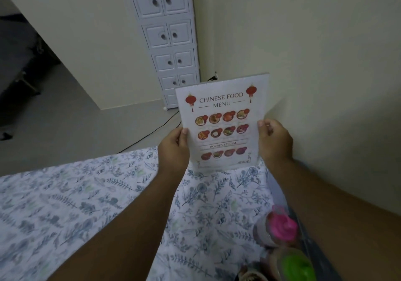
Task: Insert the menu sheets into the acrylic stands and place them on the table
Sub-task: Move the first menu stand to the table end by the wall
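A "Chinese Food Menu" sheet sits inside a clear acrylic stand (pixel 223 124), which is upright with its lower edge at the far end of the table (pixel 86 193). My left hand (pixel 173 148) grips the stand's left edge, thumb on the front. On the right edge, my right hand (pixel 274 141) holds it the same way. I cannot tell whether the base touches the floral tablecloth or hovers just above it.
Two bottles, one with a pink cap (pixel 282 226) and one with a green cap (pixel 297 267), stand at the table's near right, under my right forearm. A wall runs along the right. A white drawer cabinet (pixel 171 41) and a floor cable (pixel 147 137) lie beyond the table.
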Demonstrator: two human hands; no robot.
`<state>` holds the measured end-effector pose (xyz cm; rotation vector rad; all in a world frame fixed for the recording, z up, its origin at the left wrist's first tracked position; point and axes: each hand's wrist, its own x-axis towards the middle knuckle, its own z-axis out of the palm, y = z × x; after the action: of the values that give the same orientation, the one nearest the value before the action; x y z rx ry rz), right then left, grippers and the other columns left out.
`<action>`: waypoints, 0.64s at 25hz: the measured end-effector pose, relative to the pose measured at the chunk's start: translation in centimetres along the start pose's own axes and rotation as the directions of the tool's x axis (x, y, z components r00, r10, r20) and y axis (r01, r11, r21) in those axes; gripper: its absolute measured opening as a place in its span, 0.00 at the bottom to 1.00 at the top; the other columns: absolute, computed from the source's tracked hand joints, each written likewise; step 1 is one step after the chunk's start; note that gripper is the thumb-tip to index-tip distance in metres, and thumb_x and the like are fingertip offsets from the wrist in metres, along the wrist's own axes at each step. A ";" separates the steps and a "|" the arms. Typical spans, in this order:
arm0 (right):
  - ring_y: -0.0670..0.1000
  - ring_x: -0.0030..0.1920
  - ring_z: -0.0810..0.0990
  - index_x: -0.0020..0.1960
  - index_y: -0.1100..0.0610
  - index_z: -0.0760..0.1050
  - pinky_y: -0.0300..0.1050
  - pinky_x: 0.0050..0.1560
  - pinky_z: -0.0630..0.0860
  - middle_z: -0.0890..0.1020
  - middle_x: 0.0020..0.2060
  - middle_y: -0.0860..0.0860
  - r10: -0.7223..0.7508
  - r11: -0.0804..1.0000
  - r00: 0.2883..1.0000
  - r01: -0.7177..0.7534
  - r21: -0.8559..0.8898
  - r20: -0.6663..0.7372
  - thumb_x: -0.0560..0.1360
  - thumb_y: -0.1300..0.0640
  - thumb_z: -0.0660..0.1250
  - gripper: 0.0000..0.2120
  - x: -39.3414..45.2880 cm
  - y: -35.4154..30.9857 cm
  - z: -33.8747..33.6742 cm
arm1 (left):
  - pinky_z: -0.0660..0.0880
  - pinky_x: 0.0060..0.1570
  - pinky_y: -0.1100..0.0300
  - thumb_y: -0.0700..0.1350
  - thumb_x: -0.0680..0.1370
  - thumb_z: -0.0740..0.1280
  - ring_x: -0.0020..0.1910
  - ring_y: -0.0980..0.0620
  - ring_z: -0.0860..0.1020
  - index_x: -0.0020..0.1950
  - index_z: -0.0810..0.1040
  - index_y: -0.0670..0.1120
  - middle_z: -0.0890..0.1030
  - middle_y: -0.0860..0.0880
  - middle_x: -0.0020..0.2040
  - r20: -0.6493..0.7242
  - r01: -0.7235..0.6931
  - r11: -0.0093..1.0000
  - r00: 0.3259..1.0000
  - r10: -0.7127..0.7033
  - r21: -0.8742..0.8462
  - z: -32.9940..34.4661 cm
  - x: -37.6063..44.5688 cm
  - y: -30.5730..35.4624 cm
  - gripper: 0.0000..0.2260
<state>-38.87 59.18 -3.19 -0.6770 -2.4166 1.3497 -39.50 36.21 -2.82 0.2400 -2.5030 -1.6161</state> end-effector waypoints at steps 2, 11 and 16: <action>0.51 0.42 0.81 0.59 0.58 0.78 0.29 0.32 0.67 0.84 0.48 0.53 -0.003 0.999 0.994 0.008 -0.040 0.110 0.84 0.52 0.59 0.13 -0.3 -0.6 -0.4 | 0.76 0.44 0.64 0.49 0.86 0.58 0.49 0.56 0.81 0.61 0.83 0.47 0.83 0.56 0.50 0.048 -0.018 0.998 0.999 0.015 0.068 -0.4 -0.3 0.5 0.15; 0.58 0.64 0.77 0.71 0.50 0.68 0.59 0.64 0.76 0.78 0.66 0.52 -0.152 0.846 0.920 0.310 -0.433 0.362 0.79 0.38 0.55 0.25 -14.1 -6.4 -2.4 | 0.59 0.76 0.52 0.55 0.86 0.56 0.79 0.47 0.65 0.80 0.66 0.47 0.70 0.46 0.79 0.176 -0.193 0.904 0.975 0.134 0.382 -11.2 -9.6 1.9 0.24; 0.52 0.81 0.54 0.81 0.53 0.57 0.54 0.81 0.50 0.59 0.82 0.51 -0.208 0.727 0.832 0.483 -0.488 0.514 0.83 0.40 0.51 0.31 -29.1 -9.4 -1.3 | 0.42 0.80 0.55 0.56 0.86 0.51 0.85 0.49 0.48 0.84 0.55 0.46 0.56 0.48 0.85 0.244 -0.246 0.774 0.962 0.122 0.583 -21.3 -20.4 -1.5 0.28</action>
<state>-16.06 40.43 4.80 0.0127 -3.1595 0.5826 -15.00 21.06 3.70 -0.1072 -3.0152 -0.7355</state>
